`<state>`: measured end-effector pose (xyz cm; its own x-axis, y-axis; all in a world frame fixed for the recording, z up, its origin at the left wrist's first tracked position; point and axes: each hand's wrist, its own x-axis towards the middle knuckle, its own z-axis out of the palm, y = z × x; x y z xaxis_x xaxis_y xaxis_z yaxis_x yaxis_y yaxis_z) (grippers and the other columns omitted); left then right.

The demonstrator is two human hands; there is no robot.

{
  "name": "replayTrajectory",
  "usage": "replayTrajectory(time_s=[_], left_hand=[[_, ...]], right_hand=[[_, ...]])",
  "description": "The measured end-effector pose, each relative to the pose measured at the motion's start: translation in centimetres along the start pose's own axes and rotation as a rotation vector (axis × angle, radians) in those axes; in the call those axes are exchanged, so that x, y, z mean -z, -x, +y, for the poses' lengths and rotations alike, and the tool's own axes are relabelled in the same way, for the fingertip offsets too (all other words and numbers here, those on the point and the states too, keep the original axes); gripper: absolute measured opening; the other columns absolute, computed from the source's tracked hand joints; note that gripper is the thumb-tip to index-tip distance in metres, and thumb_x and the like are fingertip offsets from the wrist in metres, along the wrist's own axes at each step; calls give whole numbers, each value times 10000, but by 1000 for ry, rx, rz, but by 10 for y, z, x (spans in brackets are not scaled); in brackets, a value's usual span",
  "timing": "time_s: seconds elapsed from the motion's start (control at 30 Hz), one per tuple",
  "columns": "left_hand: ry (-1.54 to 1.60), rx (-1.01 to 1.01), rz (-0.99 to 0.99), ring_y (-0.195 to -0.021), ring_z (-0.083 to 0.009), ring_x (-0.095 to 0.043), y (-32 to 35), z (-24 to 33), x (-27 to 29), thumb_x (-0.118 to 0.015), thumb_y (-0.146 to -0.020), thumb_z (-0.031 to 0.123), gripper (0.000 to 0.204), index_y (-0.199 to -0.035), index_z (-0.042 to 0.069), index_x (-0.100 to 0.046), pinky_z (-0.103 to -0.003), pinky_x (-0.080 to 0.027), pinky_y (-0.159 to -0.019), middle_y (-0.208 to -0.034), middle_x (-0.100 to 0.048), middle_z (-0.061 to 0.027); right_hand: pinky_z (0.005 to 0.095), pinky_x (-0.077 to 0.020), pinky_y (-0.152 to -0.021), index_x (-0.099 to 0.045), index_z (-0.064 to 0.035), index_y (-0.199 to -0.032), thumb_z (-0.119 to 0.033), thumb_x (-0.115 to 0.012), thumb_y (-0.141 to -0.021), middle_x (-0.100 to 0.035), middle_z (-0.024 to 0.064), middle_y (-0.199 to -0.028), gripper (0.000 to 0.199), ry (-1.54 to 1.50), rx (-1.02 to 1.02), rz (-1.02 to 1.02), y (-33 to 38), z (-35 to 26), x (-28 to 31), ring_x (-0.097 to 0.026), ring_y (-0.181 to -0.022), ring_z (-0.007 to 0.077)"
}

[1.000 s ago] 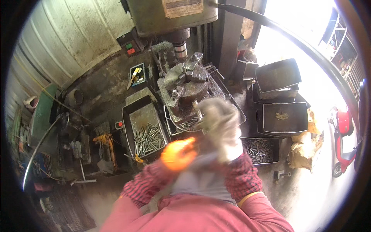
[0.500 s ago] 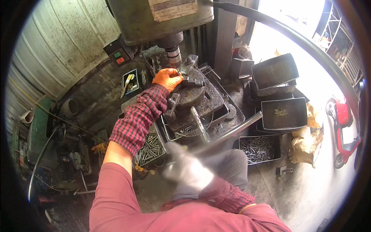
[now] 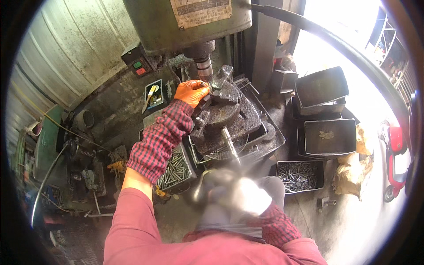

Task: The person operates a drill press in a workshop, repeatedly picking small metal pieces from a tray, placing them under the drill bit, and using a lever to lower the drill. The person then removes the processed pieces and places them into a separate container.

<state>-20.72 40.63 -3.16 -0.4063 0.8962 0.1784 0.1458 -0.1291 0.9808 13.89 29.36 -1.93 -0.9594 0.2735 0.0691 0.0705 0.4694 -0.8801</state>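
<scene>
My left hand, in an orange glove, pinches a small metal piece at the jaws of a greasy machine vise. Right above the fingertips hangs the chuck of a drill press. A bright screw rod sticks out of the vise toward me. In front of that rod, over my lap, my right hand wears a pale glove and is smeared by motion. A blurred metal bar shows beside it; whether the fingers grip it is hidden by the blur.
Metal bins of short pins stand left and right of my knees. Dark trays are stacked at right beside a torn sack. A small box and a switch box are at the back left.
My right hand has swung rightward over my lap. The long metal bar that slanted out to the right no longer shows there. My left hand stays at the vise; the view has shifted slightly.
</scene>
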Motion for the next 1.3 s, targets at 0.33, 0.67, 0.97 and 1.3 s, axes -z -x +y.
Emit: replayTrajectory(time_s=[0.33,0.67,0.97,1.3], left_hand=[[412,182,238,-777,-172,-734,47,-10,51,-787,-911,62,132,-907,89,-657,-283,-549,-636,-937,-785,-132],[360,206,190,-943,-189,-701,18,8,21,-652,-1035,99,264,-1295,67,-621,-316,-557,-795,-1171,-741,-98],[96,114,94,-848,-82,-639,5,-5,22,-752,-959,22,191,-1149,6,-757,-228,-499,-758,-1014,-742,-21],[-297,-47,46,-987,-107,-687,1,-19,6,-759,-951,95,187,-1117,10,-774,-261,-543,-911,-1071,-760,-32]], right_hand=[[428,-463,-1125,-686,-48,-1336,-113,-821,-807,-694,174,-1315,549,-170,-220,329,109,30,11,-616,-1289,347],[387,-507,-1067,-714,-50,-1287,-61,-842,-787,-715,134,-1264,516,-158,-266,506,136,10,21,-655,-1222,304],[364,-540,-998,-725,-61,-1265,-56,-838,-782,-729,145,-1202,496,-233,-357,517,145,23,15,-689,-1145,286],[350,-543,-986,-717,-41,-1284,-64,-828,-785,-728,151,-1201,511,-59,-270,501,129,36,17,-689,-1146,267]])
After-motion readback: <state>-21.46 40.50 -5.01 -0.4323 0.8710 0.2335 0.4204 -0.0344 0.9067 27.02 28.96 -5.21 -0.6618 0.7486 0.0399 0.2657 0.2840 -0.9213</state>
